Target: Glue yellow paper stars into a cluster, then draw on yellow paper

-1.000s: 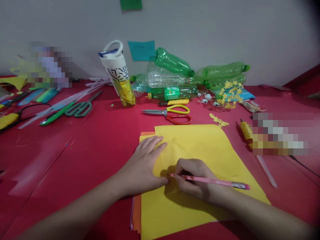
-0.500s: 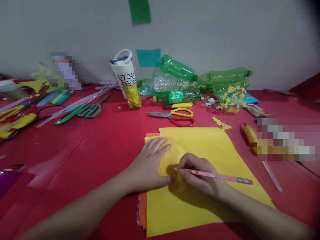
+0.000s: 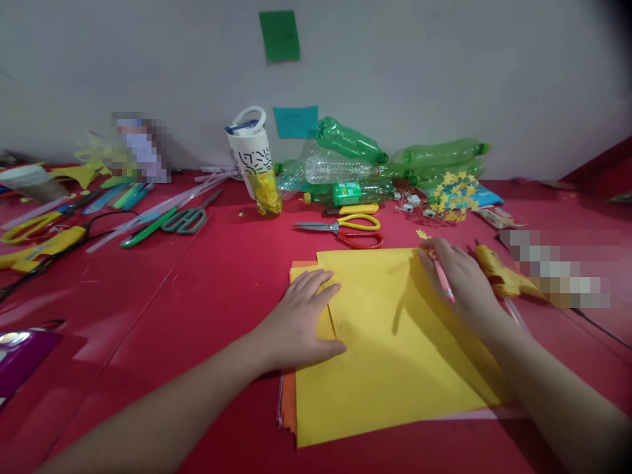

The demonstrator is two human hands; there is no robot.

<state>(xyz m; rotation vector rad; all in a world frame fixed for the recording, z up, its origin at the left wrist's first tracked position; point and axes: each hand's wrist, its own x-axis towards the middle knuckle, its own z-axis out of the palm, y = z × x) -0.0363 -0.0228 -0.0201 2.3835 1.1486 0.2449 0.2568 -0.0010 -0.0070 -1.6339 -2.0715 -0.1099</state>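
Yellow paper sheets (image 3: 385, 342) lie on the red table, with orange paper (image 3: 289, 401) showing beneath at the left edge. My left hand (image 3: 306, 322) rests on the left part of the yellow paper, fingers spread, nothing held. My right hand (image 3: 457, 276) is over the paper's upper right corner, fingers curled round a pink pencil (image 3: 442, 276) whose eraser end points toward me. The pencil's tip is hidden. Just beyond the right hand lie small yellow stars (image 3: 422, 234), partly covered by it.
Red-and-yellow-handled scissors (image 3: 340, 227) and a yellow cutter (image 3: 358, 210) lie behind the paper. Plastic bottles (image 3: 345, 168) and a white tumbler (image 3: 251, 161) stand or lie near the wall. Yellow glue guns lie right (image 3: 503, 276) and left (image 3: 49, 249); green scissors (image 3: 185, 220) sit left.
My right hand has moved from the paper's middle to its upper right corner, still with the pencil, which has turned steeper. My left hand stays on the paper. The view has shifted slightly.
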